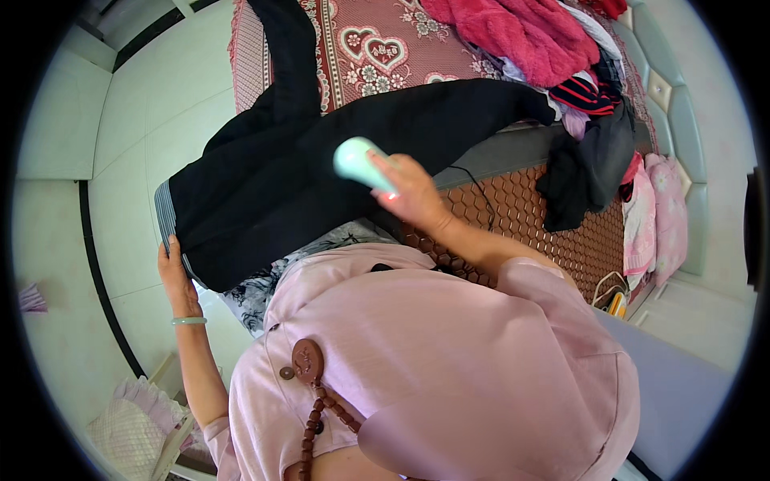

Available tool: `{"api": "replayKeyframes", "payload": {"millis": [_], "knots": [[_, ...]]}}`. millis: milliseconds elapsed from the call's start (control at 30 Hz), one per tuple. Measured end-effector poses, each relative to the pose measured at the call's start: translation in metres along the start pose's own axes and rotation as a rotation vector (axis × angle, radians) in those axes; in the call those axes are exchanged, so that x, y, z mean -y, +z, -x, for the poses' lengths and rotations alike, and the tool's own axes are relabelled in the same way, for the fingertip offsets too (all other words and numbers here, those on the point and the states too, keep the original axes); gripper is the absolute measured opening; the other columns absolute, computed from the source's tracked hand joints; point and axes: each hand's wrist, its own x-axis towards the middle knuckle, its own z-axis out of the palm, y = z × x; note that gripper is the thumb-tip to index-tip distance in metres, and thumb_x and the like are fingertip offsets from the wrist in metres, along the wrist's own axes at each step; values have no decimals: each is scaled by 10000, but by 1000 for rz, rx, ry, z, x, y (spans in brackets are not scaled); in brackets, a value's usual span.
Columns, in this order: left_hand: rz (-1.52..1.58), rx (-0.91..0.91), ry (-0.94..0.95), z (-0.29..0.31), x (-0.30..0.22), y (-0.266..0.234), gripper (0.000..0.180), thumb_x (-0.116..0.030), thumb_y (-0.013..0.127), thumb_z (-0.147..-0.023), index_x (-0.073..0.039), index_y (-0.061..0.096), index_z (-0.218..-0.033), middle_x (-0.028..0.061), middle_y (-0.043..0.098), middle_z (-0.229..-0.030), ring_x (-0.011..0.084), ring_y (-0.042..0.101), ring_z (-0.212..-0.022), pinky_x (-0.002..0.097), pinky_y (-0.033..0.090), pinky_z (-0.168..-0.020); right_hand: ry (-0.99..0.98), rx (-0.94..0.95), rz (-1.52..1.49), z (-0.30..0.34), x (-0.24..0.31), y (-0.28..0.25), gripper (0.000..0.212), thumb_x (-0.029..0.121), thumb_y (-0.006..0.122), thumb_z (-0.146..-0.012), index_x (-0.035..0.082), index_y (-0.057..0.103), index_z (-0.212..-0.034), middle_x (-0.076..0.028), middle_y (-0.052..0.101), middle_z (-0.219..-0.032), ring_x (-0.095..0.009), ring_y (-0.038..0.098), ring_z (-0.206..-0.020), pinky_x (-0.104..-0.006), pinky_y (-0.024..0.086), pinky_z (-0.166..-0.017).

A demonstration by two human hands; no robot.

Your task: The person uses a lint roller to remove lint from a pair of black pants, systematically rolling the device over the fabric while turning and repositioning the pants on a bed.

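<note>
A black long-sleeved top (265, 176) lies spread across my lap and the bed's edge. One sleeve stretches away from me and the other reaches to the right. At its left end runs a grey striped hem (165, 210), pinched between the thumb and fingers of my left hand (178, 276). My right hand (413, 192) is wrapped around a mint-green fabric shaver (361, 163) with a rounded head and a small red light. The shaver is over the middle of the black cloth; whether it touches cannot be made out.
A red patterned bedspread (353, 88) covers the bed beyond the top. Pink fluffy fabric (529, 40) and other clothes (589, 152) are heaped at the right. Brown hexagon-patterned matting (513, 208) lies beside me, with a thin black cable (481, 192) on it. Pink pillows (666, 212) rest against the headboard.
</note>
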Motion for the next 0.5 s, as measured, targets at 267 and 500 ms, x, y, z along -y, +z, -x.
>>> {"api": "replayKeyframes", "payload": {"millis": [267,500], "knots": [[77,11,12,-8,42,-10,376,-338,621,-1058,1,650,-1218,83,692,-1148,157,649,-1031,304,538,-920,374,-163,591,35,-152,-125,827,97,799,-801,241,471,-1547,-193,603,-1048,-413,626,-967,-475,520,-878],[89,5,-21,-4,47,-14,361,-325,614,-1064,-18,642,-1253,55,685,-1160,143,636,-1055,297,523,-942,815,-601,781,37,-218,-166,774,190,794,-805,195,484,-1514,-271,638,-972,-467,652,-936,-537,522,-821]]}}
